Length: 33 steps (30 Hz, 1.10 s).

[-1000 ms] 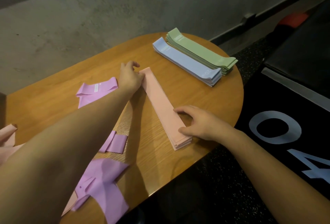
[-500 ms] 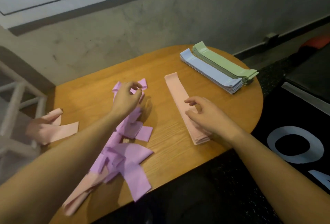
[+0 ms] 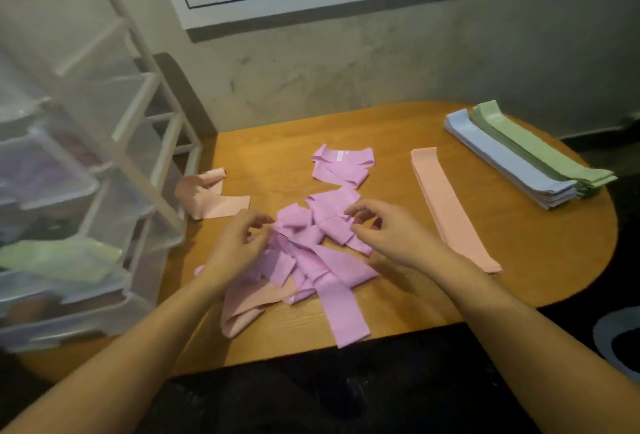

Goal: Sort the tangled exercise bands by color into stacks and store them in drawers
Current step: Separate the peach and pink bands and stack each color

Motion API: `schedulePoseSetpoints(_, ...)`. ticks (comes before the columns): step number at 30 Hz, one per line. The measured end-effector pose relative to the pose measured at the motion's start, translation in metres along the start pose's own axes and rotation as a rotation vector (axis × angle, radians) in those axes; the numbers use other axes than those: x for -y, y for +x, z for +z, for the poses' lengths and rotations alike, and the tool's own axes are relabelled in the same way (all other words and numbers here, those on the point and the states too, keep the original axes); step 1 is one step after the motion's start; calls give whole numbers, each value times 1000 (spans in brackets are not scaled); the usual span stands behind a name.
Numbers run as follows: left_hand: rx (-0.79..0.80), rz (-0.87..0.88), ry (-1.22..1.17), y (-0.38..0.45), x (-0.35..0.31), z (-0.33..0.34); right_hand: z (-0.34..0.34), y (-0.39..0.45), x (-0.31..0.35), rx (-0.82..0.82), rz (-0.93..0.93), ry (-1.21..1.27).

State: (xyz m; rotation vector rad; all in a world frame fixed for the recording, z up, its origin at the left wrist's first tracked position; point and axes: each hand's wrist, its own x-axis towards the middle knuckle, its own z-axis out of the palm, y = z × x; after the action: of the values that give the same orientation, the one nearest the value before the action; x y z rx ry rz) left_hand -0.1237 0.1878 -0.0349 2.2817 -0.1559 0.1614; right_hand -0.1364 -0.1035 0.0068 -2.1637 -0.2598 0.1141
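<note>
Over the purple bands (image 3: 311, 253), both hands' curled fingers touch them.

Purple tangle (image 3: 311, 253), peach stack (image 3: 450, 208), blue stack (image 3: 498, 160), green stack (image 3: 543, 153).

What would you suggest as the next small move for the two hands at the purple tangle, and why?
Probably pull one purple band free and lay it flat. Both the left hand and the right hand are at the tangled purple bands, while the pink stack, blue stack and green stack lie neat. Purple has no stack yet.
</note>
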Motion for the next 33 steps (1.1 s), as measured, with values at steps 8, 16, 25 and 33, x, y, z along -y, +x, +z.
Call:
schedulePoseSetpoints(8,-59,120,-35,-72,38,-24,76,1,49,232,-116,30)
schedulePoseSetpoints(16,-81,68,-124,-92,47,-25,133,5,69,479,-172,-357)
schedulePoseSetpoints(25,100,81,25,-93,41,-28,126,7,55,373,28,-87)
schedulePoseSetpoints(33,93,21,-51,-95,41,-28,90,6,77,25,98,475)
